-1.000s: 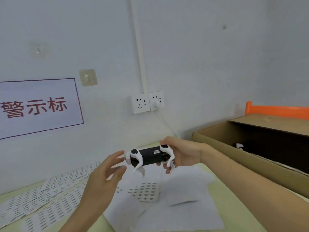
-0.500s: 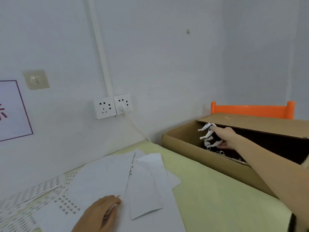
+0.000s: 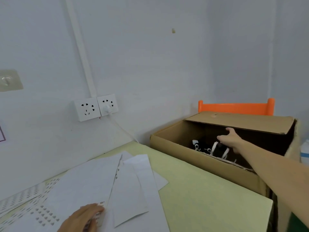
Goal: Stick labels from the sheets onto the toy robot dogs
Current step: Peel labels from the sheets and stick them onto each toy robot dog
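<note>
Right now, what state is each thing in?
Cardboard box: open, one flap raised.
Toy robot dogs: lying inside box.
Right hand: open, fingers spread, above dogs.
Left hand: resting on label sheets.
Right socket: plug in.
Left socket: empty.

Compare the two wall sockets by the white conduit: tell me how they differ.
The left socket has nothing plugged in, so all its slots show; the right socket has a white plug in its lower slots, with a white cable running down toward the table. The left socket sits slightly lower than the right one. Both are white square plates, side by side and touching.
</note>
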Available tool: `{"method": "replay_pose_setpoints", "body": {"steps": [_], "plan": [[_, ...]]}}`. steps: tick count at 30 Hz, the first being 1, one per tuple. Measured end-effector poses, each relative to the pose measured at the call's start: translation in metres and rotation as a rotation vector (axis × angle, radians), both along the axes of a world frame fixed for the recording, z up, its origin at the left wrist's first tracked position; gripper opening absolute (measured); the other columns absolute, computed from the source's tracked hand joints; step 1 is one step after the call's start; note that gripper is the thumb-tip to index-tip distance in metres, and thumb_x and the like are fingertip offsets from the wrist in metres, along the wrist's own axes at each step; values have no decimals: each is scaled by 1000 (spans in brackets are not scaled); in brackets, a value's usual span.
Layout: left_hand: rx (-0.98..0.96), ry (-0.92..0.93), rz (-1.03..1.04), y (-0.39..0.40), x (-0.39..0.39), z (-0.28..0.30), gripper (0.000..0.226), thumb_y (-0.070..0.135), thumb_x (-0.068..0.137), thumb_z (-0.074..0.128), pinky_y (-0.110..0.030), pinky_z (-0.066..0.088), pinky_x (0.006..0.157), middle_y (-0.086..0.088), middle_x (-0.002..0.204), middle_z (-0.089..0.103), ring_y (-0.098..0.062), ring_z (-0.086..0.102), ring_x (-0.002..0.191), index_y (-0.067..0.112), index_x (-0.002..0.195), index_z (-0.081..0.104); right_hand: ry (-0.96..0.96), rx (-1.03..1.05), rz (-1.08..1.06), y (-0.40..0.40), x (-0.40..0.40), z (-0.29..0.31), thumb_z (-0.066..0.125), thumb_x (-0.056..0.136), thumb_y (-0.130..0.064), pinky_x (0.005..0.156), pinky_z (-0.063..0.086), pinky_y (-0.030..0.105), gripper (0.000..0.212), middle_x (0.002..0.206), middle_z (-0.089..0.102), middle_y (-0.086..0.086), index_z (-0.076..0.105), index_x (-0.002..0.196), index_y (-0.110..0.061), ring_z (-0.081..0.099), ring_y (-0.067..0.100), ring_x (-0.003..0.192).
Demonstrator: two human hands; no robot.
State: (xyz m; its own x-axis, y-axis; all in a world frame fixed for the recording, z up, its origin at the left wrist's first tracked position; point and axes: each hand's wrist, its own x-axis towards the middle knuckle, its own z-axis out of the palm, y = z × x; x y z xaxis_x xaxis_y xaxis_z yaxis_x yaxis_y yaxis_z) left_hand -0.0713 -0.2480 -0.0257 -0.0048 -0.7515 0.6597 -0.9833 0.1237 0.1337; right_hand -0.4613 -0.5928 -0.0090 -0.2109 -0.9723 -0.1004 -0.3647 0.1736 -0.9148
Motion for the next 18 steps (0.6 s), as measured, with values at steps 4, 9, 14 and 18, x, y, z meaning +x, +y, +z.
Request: {"method": "replay_pose_setpoints", "body": {"steps": [4,9,14,18], "plan": [[-55,-82,-40,-2,7,-7,5,18,60,72,11,8,94,-2,70,73,-4,61,74,22,63,75,237,27,113,6,8,-5,51,94,-8,111,36,44,60,147,43,19,33,151,-8,39,36,137],[177,-24,64,11,24,-9,18,27,61,53,-20,47,46,15,45,53,0,44,47,26,45,62,573,-147,279,22,36,13,50,92,-4,98,48,37,42,135,57,12,56,133,-12,55,27,119],[275,-110,193,13,9,2,6,29,75,72,-11,47,63,20,74,57,3,54,71,28,80,70,484,-609,348,57,99,49,46,94,-5,97,49,41,34,119,65,4,63,118,-20,60,20,107],[336,28,208,20,16,6,31,27,92,44,-15,42,90,16,107,68,-1,57,99,31,112,68,335,-883,550,125,182,70,47,91,-1,82,46,22,37,101,69,-9,63,109,-28,61,4,87]]}}
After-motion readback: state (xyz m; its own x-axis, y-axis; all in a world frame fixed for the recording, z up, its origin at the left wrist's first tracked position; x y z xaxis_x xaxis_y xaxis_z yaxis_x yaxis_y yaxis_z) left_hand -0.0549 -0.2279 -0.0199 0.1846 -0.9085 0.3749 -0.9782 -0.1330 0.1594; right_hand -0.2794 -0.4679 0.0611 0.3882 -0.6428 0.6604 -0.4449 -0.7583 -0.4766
